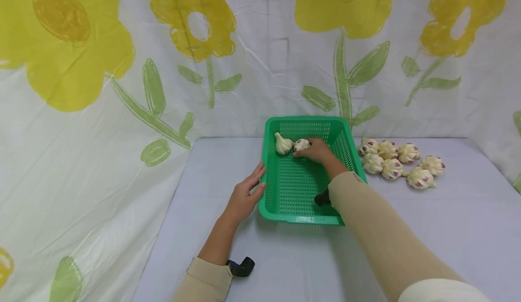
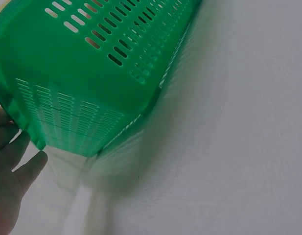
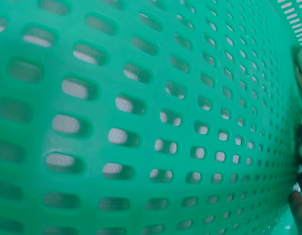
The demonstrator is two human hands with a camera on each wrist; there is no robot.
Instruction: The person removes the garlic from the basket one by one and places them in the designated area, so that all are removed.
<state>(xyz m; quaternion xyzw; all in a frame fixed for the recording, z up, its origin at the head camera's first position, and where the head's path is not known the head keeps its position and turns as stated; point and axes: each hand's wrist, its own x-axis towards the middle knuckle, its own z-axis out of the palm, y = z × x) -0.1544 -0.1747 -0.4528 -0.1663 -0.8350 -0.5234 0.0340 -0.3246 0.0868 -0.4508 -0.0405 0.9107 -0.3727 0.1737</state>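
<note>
A green plastic basket [image 1: 301, 219] with slotted walls stands on the table. Inside it, toward the back left, lies one garlic bulb [image 1: 283, 144]. My right hand [image 1: 319, 152] reaches into the basket and grips a second garlic bulb [image 1: 301, 145] right beside the first. Only fingertips of that hand show at the edge of the right wrist view, where the basket's perforated floor [image 3: 141, 142] fills most of the picture. My left hand [image 1: 246, 195] rests against the basket's left rim with its fingers extended; the left wrist view shows these fingers [image 2: 31, 171] at the rim.
Several garlic bulbs [image 1: 392, 169] with purple marks lie in a group on the table to the right of the basket. Behind the table hangs a white curtain [image 1: 252, 89] printed with yellow flowers. A black wrist device [image 1: 241, 267] sits on the left forearm.
</note>
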